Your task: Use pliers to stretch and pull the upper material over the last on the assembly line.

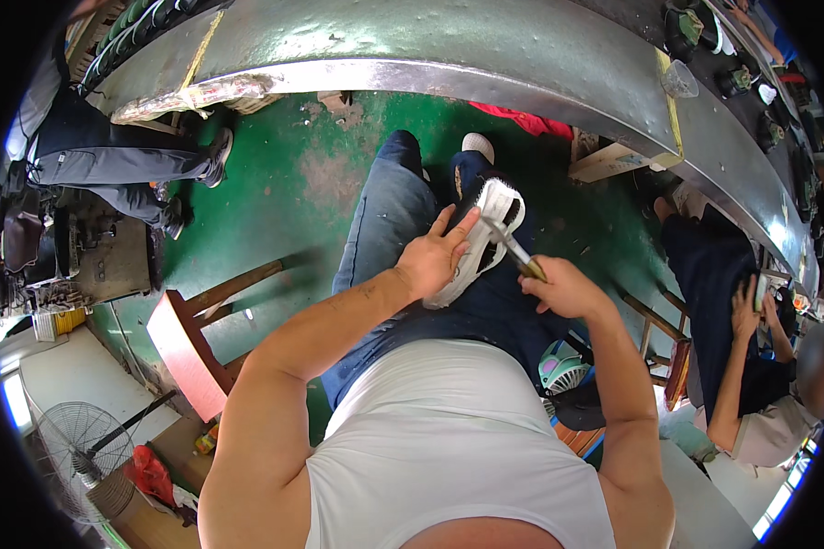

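The white athletic shoe with a ridged rubber sole (pixel 478 242) lies sole-up on the person's lap, across the dark blue trousers, between the two hands. The left hand (pixel 435 259) rests flat on the shoe's side, its grip spread, with the fingers (pixel 455 227) stretched along the sole edge and pressing it down. The right hand (pixel 563 288) has its grip pressed together around the brown handle of a slim metal-tipped tool (pixel 515 249), whose tip touches the sole near the toe end. Beyond the knees curves a long grey metal bench (pixel 485 50); on its far right part stand several small dark pots (pixel 732 80), but what they hold is too small to tell. To the right another seated person in dark clothes (pixel 751 366) holds a small object in both hands. At the lower left stand a red wooden stool (pixel 188 352) and a wire-caged floor fan (pixel 78 448) on the green floor (pixel 284 192).
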Action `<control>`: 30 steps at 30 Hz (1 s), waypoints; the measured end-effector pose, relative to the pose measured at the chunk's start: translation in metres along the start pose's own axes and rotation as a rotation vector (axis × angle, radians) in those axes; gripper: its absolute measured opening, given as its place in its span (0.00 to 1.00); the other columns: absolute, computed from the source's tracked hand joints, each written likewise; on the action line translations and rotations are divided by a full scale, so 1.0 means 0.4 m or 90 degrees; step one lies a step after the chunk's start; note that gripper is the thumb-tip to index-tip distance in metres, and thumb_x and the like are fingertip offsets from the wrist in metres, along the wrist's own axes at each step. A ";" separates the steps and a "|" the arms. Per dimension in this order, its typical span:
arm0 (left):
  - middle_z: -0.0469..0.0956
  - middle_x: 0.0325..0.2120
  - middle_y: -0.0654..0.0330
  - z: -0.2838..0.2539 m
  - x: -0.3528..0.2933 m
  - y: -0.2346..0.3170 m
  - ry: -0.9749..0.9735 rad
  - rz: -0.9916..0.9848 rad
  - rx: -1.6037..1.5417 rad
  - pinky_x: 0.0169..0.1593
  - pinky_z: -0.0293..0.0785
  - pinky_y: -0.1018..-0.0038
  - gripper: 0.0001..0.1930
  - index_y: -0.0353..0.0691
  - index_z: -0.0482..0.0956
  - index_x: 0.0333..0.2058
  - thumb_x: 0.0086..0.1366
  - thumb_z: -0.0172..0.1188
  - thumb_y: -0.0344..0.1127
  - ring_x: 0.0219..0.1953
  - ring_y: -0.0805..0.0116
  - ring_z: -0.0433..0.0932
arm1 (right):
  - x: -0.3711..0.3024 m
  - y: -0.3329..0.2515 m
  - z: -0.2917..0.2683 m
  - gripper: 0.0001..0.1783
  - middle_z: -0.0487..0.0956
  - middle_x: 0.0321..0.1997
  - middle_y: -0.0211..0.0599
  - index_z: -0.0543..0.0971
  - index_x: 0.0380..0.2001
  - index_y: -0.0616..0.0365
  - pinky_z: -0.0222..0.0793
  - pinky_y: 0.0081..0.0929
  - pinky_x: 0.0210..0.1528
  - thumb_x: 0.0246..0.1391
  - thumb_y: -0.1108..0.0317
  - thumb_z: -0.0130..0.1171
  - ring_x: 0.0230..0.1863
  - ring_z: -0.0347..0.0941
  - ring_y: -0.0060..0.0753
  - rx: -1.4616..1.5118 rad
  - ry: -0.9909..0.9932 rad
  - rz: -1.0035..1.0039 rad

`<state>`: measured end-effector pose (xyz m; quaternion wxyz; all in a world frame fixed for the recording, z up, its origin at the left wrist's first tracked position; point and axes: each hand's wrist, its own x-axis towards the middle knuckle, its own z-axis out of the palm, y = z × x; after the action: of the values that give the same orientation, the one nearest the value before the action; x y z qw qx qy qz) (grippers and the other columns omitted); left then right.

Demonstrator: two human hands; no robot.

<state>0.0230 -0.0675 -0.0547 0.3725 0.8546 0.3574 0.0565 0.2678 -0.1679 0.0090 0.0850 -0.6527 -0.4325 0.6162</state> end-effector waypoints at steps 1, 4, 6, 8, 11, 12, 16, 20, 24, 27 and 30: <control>0.59 0.64 0.31 -0.011 0.005 0.005 -0.046 -0.016 0.011 0.48 0.80 0.55 0.31 0.54 0.50 0.72 0.73 0.48 0.39 0.42 0.34 0.80 | 0.000 -0.008 0.004 0.16 0.78 0.34 0.52 0.74 0.43 0.65 0.74 0.39 0.41 0.63 0.61 0.56 0.36 0.78 0.53 0.003 -0.001 0.003; 0.59 0.63 0.28 -0.026 0.013 0.007 -0.086 -0.011 0.076 0.46 0.80 0.54 0.33 0.55 0.48 0.72 0.72 0.50 0.42 0.38 0.33 0.81 | 0.037 -0.037 0.048 0.19 0.78 0.33 0.55 0.74 0.41 0.65 0.73 0.45 0.40 0.67 0.56 0.49 0.32 0.76 0.59 -0.044 0.331 -0.283; 0.59 0.63 0.29 -0.064 0.033 0.068 -0.151 -0.026 0.128 0.49 0.79 0.56 0.34 0.55 0.49 0.72 0.72 0.51 0.44 0.42 0.34 0.80 | 0.107 0.027 0.062 0.19 0.79 0.33 0.56 0.73 0.39 0.65 0.72 0.47 0.40 0.67 0.56 0.49 0.34 0.76 0.61 -0.150 0.325 -0.244; 0.58 0.64 0.30 -0.073 0.021 0.066 -0.207 -0.053 0.187 0.52 0.78 0.58 0.34 0.54 0.50 0.72 0.71 0.53 0.45 0.46 0.35 0.79 | 0.130 0.018 0.051 0.21 0.79 0.33 0.59 0.71 0.35 0.66 0.71 0.50 0.41 0.67 0.55 0.48 0.39 0.76 0.63 -0.277 0.279 -0.186; 0.61 0.64 0.35 0.012 -0.064 -0.038 0.008 0.036 -0.011 0.60 0.72 0.64 0.36 0.49 0.52 0.71 0.69 0.57 0.42 0.56 0.42 0.76 | 0.078 -0.036 0.027 0.21 0.79 0.34 0.60 0.72 0.36 0.66 0.71 0.52 0.41 0.67 0.54 0.48 0.39 0.76 0.64 -0.262 0.233 -0.190; 0.63 0.64 0.37 0.041 -0.081 -0.062 0.015 -0.092 -0.209 0.63 0.68 0.66 0.36 0.46 0.54 0.71 0.68 0.59 0.39 0.60 0.46 0.72 | 0.073 -0.032 0.044 0.21 0.79 0.34 0.60 0.72 0.36 0.66 0.71 0.52 0.41 0.67 0.54 0.48 0.39 0.76 0.64 -0.260 0.237 -0.190; 0.70 0.59 0.38 -0.002 -0.108 0.011 -0.032 -0.207 -0.313 0.65 0.64 0.67 0.49 0.39 0.45 0.71 0.59 0.68 0.35 0.61 0.47 0.71 | 0.069 0.010 0.114 0.21 0.79 0.31 0.57 0.75 0.36 0.64 0.71 0.50 0.40 0.66 0.53 0.50 0.37 0.77 0.62 -0.249 0.216 -0.210; 0.75 0.52 0.35 -0.120 -0.086 0.031 -0.118 -0.184 -0.148 0.62 0.68 0.64 0.53 0.40 0.44 0.70 0.53 0.71 0.36 0.56 0.43 0.75 | 0.038 0.083 0.139 0.19 0.80 0.27 0.41 0.76 0.39 0.66 0.73 0.30 0.35 0.68 0.57 0.49 0.29 0.79 0.32 0.044 0.244 -0.236; 0.81 0.47 0.43 -0.282 -0.053 0.104 0.130 -0.074 -0.216 0.51 0.78 0.69 0.39 0.38 0.61 0.60 0.52 0.72 0.31 0.46 0.62 0.83 | 0.013 0.161 0.158 0.19 0.80 0.30 0.33 0.75 0.44 0.66 0.72 0.23 0.34 0.70 0.58 0.47 0.30 0.76 0.21 0.333 0.310 -0.208; 0.81 0.41 0.51 -0.304 0.010 0.146 0.265 0.061 -0.467 0.49 0.78 0.69 0.32 0.34 0.64 0.56 0.57 0.72 0.30 0.45 0.68 0.81 | 0.002 0.174 0.154 0.17 0.79 0.32 0.34 0.75 0.45 0.66 0.72 0.23 0.34 0.68 0.61 0.50 0.29 0.76 0.21 0.387 0.307 -0.183; 0.80 0.40 0.58 -0.288 0.111 0.144 0.319 0.194 -0.520 0.47 0.77 0.73 0.21 0.30 0.72 0.48 0.60 0.70 0.30 0.41 0.72 0.79 | -0.015 0.170 0.146 0.14 0.79 0.31 0.32 0.75 0.45 0.64 0.72 0.25 0.35 0.65 0.63 0.54 0.30 0.76 0.23 0.249 0.306 -0.189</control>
<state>0.0468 0.0035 0.0593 0.5666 0.6418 0.2556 0.4491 0.2487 -0.2381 -0.0438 0.3965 -0.6807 -0.3640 0.4970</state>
